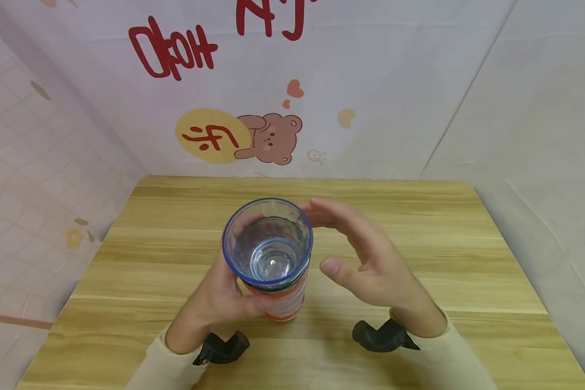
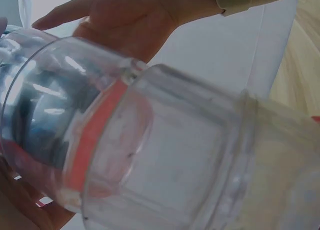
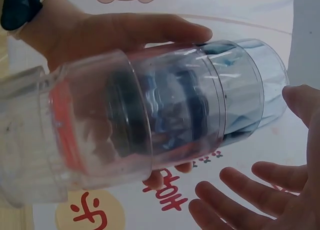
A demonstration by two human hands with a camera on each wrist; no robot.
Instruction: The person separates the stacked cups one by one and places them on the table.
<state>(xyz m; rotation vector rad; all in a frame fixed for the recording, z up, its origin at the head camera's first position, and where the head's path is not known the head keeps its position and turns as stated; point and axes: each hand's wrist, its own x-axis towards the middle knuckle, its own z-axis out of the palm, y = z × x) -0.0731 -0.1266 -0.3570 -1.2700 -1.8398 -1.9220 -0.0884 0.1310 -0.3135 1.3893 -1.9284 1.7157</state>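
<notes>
A tall upright stack of nested clear plastic cups (image 1: 290, 300) stands out in the middle of the head view. Its top cup has a blue rim (image 1: 268, 281), and red and dark bands show lower down. My left hand (image 1: 224, 298) grips the stack from the left, thumb across the near side and fingers partly hidden behind. On the other side, my right hand (image 1: 377, 271) is spread, thumb apart from the cups and fingertips right at the far rim. In the right wrist view, the right fingers (image 3: 240, 190) are extended beside the cup stack (image 3: 175, 105).
Beneath the hands is a wooden-grain tabletop (image 1: 175, 211). White printed sheeting (image 1: 370, 70) with a bear and red lettering rises behind the table, and more hangs at both sides. Black wrist devices (image 1: 380, 336) sit on both wrists.
</notes>
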